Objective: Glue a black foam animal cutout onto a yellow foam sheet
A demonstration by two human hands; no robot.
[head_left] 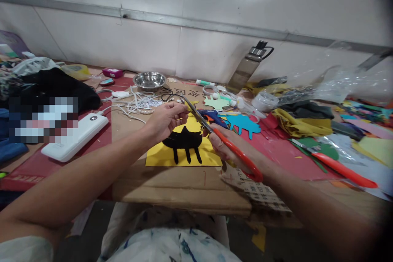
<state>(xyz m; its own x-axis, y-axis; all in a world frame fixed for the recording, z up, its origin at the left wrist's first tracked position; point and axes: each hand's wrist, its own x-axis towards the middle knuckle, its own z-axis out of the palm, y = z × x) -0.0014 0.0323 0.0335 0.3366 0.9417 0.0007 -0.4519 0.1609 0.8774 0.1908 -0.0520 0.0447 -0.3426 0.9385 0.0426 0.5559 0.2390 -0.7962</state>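
Observation:
My right hand (222, 143) is closed round scissors (238, 153) with orange-red handles, their blades pointing up and to the left. My left hand (172, 119) is pinched beside the blade tips; whatever lies between its fingertips is too small to make out. Below both hands a black animal-shaped cutout (183, 140) with several legs lies on a yellow sheet (155, 159). The hands hide part of the sheet. Just beyond my right hand are a blue animal-shaped cutout (244, 125) and a dark blue tool (213, 116), partly hidden by the scissors.
Cardboard (181, 182) covers the table's front. A white power bank (75, 137) with a cable lies left, a metal bowl (149, 80) behind. A water bottle (247, 67) leans at the wall. Rightward are an orange-handled cutter (344, 168), yellow fabric (302, 125) and paper scraps.

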